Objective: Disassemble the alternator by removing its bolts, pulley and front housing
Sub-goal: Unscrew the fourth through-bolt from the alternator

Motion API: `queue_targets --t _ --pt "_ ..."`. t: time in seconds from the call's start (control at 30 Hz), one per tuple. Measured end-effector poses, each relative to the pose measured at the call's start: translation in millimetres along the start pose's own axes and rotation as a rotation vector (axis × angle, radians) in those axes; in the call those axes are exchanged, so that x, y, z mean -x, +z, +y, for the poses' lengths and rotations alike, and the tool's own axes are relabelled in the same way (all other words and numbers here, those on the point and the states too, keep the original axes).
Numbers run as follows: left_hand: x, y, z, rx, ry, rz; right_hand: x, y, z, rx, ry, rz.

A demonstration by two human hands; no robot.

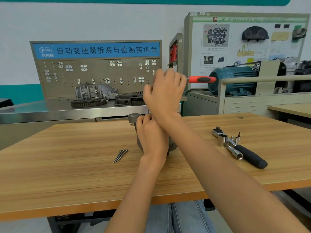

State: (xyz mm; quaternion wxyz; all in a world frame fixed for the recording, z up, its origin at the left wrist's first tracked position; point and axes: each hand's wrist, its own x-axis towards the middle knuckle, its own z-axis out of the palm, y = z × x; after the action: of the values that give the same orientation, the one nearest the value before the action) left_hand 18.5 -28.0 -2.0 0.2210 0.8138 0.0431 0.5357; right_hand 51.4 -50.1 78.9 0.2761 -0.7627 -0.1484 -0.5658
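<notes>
The grey metal alternator (134, 121) stands on the wooden table (67, 165), mostly hidden behind the left hand (151, 132), whose fingers are curled around its body. The right hand (165, 91) crosses above it with fingers clamped on a tool with a red and black handle (202, 79); the tool's head is hidden. Thin long bolts (120, 155) lie just left of the alternator, their number hard to make out.
</notes>
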Motion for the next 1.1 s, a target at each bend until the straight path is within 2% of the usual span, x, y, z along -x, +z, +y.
queue_targets --t 0.07,0.17,0.23,0.3,0.4,0.47,0.5,0.63,0.73,0.77,0.83,0.9,0.97,1.1 --pt "0 1 0 0.003 0.007 0.006 -1 0 1 0.041 -0.015 0.025" --pt "-1 4 -4 0.004 0.007 -0.018 -9 -2 1 -0.184 0.022 -0.001" --pt "-1 5 -4 0.025 0.001 0.007 -14 -4 0 -0.430 0.090 -0.025" --pt "-1 6 -4 0.011 0.013 0.029 -19 -8 0 -0.786 0.257 -0.078" --pt "-1 6 -4 -0.008 0.017 0.038 -30 -13 3 -1.295 0.534 -0.285" --pt "-1 6 -2 -0.005 0.026 0.053 -35 -13 7 -1.504 0.598 -0.402" --pt "-1 6 -1 -0.009 0.031 0.054 -35 -14 7 -1.530 0.609 -0.417" --pt "-3 5 -3 -0.051 0.015 -0.002 -29 -14 2 -1.337 0.608 -0.294" --pt "-3 3 -2 -0.044 -0.003 -0.036 -20 -12 0 -1.039 0.401 -0.209" --pt "-3 2 -2 -0.033 -0.005 -0.038 -17 -11 0 -0.878 0.276 -0.186" --pt "-3 0 0 -0.042 -0.005 -0.047 -8 -6 2 -0.377 0.054 -0.084" --pt "-3 -1 1 -0.051 0.008 -0.037 0 -2 4 0.016 -0.012 -0.020" --pt "-3 0 1 -0.054 0.014 -0.033 -1 -2 3 0.039 -0.017 0.015" --pt "-2 4 -3 -0.004 -0.002 -0.012 -12 -6 0 -0.360 0.070 -0.025"
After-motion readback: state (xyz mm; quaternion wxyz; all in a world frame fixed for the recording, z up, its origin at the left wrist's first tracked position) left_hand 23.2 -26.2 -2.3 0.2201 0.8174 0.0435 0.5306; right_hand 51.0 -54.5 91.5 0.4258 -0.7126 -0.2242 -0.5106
